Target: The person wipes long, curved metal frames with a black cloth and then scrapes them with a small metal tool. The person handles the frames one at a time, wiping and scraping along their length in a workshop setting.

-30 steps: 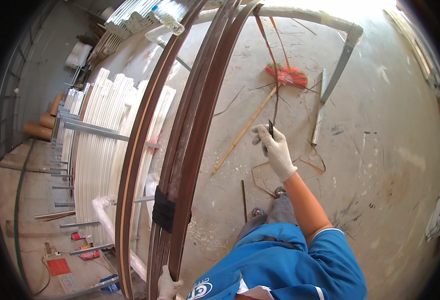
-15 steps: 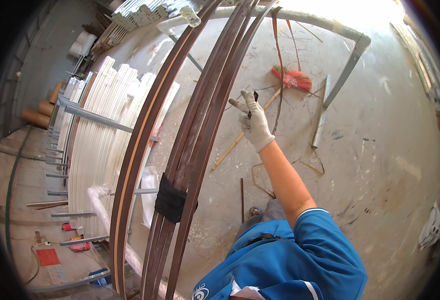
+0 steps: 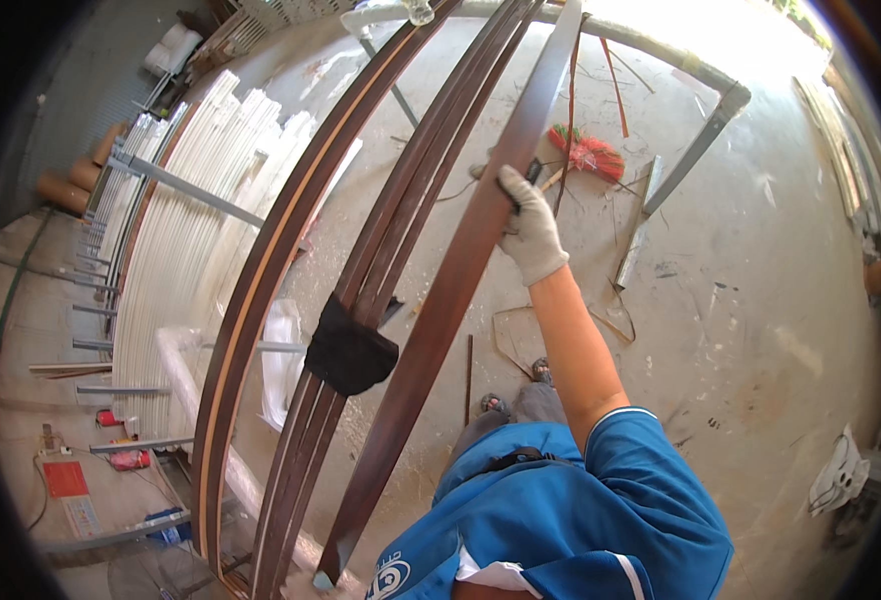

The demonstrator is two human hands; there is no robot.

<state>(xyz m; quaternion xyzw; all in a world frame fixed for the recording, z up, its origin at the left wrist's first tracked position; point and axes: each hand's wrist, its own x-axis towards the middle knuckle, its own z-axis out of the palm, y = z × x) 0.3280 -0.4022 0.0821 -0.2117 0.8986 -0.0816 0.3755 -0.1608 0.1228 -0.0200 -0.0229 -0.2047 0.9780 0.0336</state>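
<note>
1. Head view: the right hand (image 3: 531,232), in a pale work glove, has its grip closed around a long dark-brown curved profile strip (image 3: 441,310), held slanting from lower left to upper right.
2. Just left of it stands a bundle of similar brown strips (image 3: 381,260) bound with a black wrap (image 3: 349,352).
3. White plastic profiles (image 3: 196,220) lie racked on grey metal supports (image 3: 186,188) further left.
4. A red broom head (image 3: 591,155) and a grey metal bar (image 3: 696,150) lie on the concrete floor (image 3: 761,300) beyond.
5. The left hand (image 3: 311,585) is cut off at the lower edge by the strip's bottom end; its grip cannot be made out.
</note>
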